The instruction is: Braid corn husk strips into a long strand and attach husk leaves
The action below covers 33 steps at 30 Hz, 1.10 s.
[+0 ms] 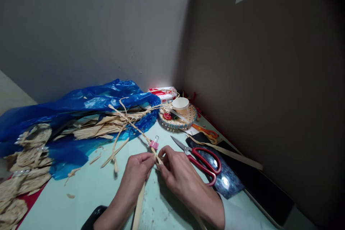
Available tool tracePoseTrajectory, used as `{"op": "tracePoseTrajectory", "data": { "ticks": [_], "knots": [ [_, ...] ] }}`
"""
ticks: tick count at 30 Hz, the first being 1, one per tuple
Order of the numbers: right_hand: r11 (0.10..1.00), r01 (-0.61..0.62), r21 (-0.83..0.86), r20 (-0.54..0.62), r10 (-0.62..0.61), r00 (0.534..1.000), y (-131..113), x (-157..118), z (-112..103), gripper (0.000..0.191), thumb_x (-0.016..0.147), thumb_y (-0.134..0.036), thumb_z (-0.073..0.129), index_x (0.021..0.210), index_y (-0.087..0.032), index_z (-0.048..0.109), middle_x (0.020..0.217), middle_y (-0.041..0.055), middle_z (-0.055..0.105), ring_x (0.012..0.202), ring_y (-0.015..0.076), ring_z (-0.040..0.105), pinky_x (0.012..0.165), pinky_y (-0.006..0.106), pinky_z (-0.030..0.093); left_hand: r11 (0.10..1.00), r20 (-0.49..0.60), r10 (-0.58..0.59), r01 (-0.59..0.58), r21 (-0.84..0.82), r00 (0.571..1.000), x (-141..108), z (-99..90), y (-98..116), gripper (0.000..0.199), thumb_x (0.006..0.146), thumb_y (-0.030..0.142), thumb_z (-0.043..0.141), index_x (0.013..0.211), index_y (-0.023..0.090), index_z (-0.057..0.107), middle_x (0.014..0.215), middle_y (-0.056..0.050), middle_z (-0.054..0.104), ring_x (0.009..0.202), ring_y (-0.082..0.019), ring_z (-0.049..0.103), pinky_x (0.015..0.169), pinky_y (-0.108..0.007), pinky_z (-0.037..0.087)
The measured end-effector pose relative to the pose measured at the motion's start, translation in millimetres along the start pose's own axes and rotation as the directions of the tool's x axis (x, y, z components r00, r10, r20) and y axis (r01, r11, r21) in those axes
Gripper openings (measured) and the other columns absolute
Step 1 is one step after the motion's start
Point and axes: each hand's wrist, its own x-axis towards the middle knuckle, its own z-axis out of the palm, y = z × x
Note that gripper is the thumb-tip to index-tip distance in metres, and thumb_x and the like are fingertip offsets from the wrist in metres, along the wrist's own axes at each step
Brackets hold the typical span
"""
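A braid of pale, straw-like dried strips (138,130) runs from the back of the table towards me. A pink binder clip (154,144) grips it just beyond my fingers. My left hand (138,172) pinches the strips at the near end of the braid. Close on its right, my right hand (178,170) is closed on the strips too, thumb and index finger at the braid. One loose flat strip (139,206) hangs down below my left hand. Red-handled scissors (206,165) lie right of my right hand, blades pointing away.
A blue plastic bag (107,90) holding more dried strips (99,127) lies at the back left. Coiled pieces (29,158) pile up at the left. A woven basket (172,125) carries a white cup (180,104). Orange-handled scissors (206,130) and a dark tablet (269,194) lie right.
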Motion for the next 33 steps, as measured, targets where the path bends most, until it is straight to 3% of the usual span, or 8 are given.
{"op": "tracePoseTrajectory", "data": {
  "ticks": [4, 9, 15, 20, 24, 27, 30, 33],
  "knots": [
    [0.967, 0.078, -0.242, 0.005, -0.079, 0.997, -6, 0, -2, 0.016, 0.095, -0.017, 0.040, 0.091, -0.019, 0.055, 0.082, 0.0046, 0.062, 0.067, 0.0178, 0.054, 0.059, 0.031, 0.026, 0.998, -0.026, 0.035, -0.033, 0.053, 0.999, 2, -0.2, -4, 0.027, 0.067, 0.040, 0.065, 0.057, 0.015, 0.064, 0.039, 0.008, 0.034, 0.043, -0.009, 0.025, 0.046, -0.023, 0.014],
    [0.898, 0.108, -0.426, -0.013, -0.126, 0.992, -2, 7, -2, 0.012, 0.091, -0.017, 0.047, 0.092, -0.020, 0.059, 0.085, 0.0047, 0.062, 0.064, 0.0182, 0.054, 0.056, 0.034, 0.017, 0.996, -0.021, 0.058, -0.057, 0.071, 0.998, 4, -1.3, -5, 0.023, 0.066, 0.037, 0.067, 0.060, 0.015, 0.068, 0.051, 0.003, 0.050, 0.050, -0.012, 0.036, 0.051, -0.023, 0.024],
    [0.864, 0.179, -0.471, -0.006, -0.206, 0.978, 2, 5, -1, 0.011, 0.093, -0.014, 0.045, 0.091, -0.017, 0.055, 0.085, 0.0051, 0.060, 0.070, 0.0192, 0.053, 0.057, 0.035, 0.016, 0.997, 0.017, 0.038, -0.040, 0.072, 0.999, 3, 0.2, -3, 0.030, 0.067, 0.044, 0.065, 0.065, 0.014, 0.068, 0.044, 0.007, 0.039, 0.045, -0.010, 0.027, 0.046, -0.023, 0.018],
    [0.850, 0.196, -0.489, -0.007, -0.228, 0.974, 3, -1, 4, 0.010, 0.095, -0.016, 0.044, 0.091, -0.018, 0.052, 0.085, 0.0043, 0.058, 0.070, 0.0195, 0.050, 0.059, 0.035, 0.017, 0.992, -0.020, 0.070, -0.067, 0.108, 0.997, 6, 0.0, -9, 0.029, 0.068, 0.044, 0.064, 0.061, 0.015, 0.063, 0.055, 0.003, 0.049, 0.054, -0.013, 0.038, 0.051, -0.023, 0.026],
    [0.870, 0.151, -0.470, -0.005, -0.173, 0.985, -3, -3, 5, 0.011, 0.096, -0.016, 0.043, 0.091, -0.017, 0.052, 0.087, 0.0050, 0.058, 0.072, 0.0202, 0.050, 0.062, 0.035, 0.021, 0.983, -0.037, 0.102, -0.094, 0.159, 0.994, 6, 0.1, -11, 0.028, 0.069, 0.043, 0.061, 0.061, 0.016, 0.061, 0.059, 0.001, 0.051, 0.063, -0.017, 0.044, 0.059, -0.026, 0.032],
    [0.874, 0.108, -0.473, 0.024, -0.110, 0.994, -7, -3, 5, 0.011, 0.095, -0.015, 0.043, 0.094, -0.017, 0.053, 0.093, 0.0066, 0.059, 0.076, 0.0211, 0.052, 0.065, 0.035, 0.024, 0.974, -0.039, 0.121, -0.111, 0.196, 0.992, 6, 1.4, -8, 0.028, 0.070, 0.042, 0.058, 0.056, 0.018, 0.054, 0.056, 0.003, 0.046, 0.062, -0.016, 0.040, 0.058, -0.026, 0.029],
    [0.857, 0.120, -0.501, 0.019, -0.128, 0.992, -7, -3, 6, 0.014, 0.094, -0.012, 0.044, 0.103, -0.017, 0.053, 0.094, 0.0060, 0.059, 0.075, 0.0213, 0.054, 0.063, 0.035, 0.025, 0.968, -0.027, 0.142, -0.133, 0.211, 0.990, 6, 2.2, -6, 0.031, 0.070, 0.041, 0.057, 0.051, 0.021, 0.042, 0.054, 0.005, 0.035, 0.060, -0.014, 0.033, 0.055, -0.025, 0.024],
    [0.832, 0.171, -0.528, 0.036, -0.179, 0.983, -9, -4, 6, 0.035, 0.088, -0.004, 0.046, 0.122, -0.014, 0.047, 0.098, 0.0076, 0.059, 0.082, 0.0232, 0.056, 0.065, 0.035, 0.031, 0.973, 0.028, 0.148, -0.150, 0.174, 0.989, 7, 2.1, -8, 0.031, 0.070, 0.042, 0.056, 0.053, 0.021, 0.040, 0.055, 0.006, 0.032, 0.059, -0.013, 0.029, 0.054, -0.025, 0.022]
  ]
}}
